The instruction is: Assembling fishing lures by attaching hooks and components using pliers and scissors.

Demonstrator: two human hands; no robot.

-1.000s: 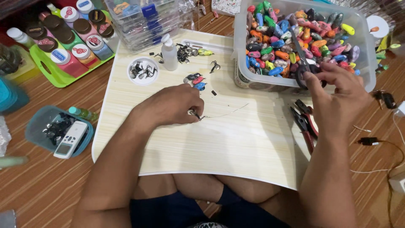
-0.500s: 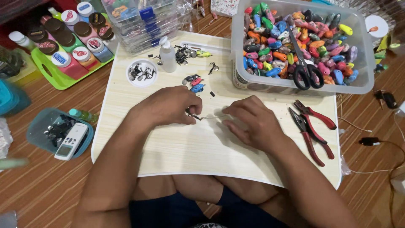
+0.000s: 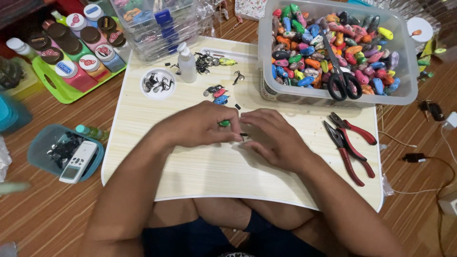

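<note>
Both hands meet over a small green bead at the middle of the lap table.

The left hand (image 3: 200, 126) pinches the green bead (image 3: 223, 123); the right hand (image 3: 271, 135), a second ago reaching into the tub of coloured beads (image 3: 404, 71), now pinches a tiny dark piece (image 3: 244, 135) against it. The pliers (image 3: 350, 143) lie just beside the right hand, the scissors (image 3: 340, 71) in the tub.

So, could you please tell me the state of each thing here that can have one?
Left hand: closed, pinching a small green piece.
Right hand: fingers curled, meeting the left over a tiny dark part.
Clear plastic tub of colourful beads: lidless, nearly full.
Black-handled scissors: shut, lying on the beads.
Red-handled pliers: two pairs, lying on the board, untouched.
Small clear bottle: upright, capped.
Round white dish: holding dark metal bits.
</note>
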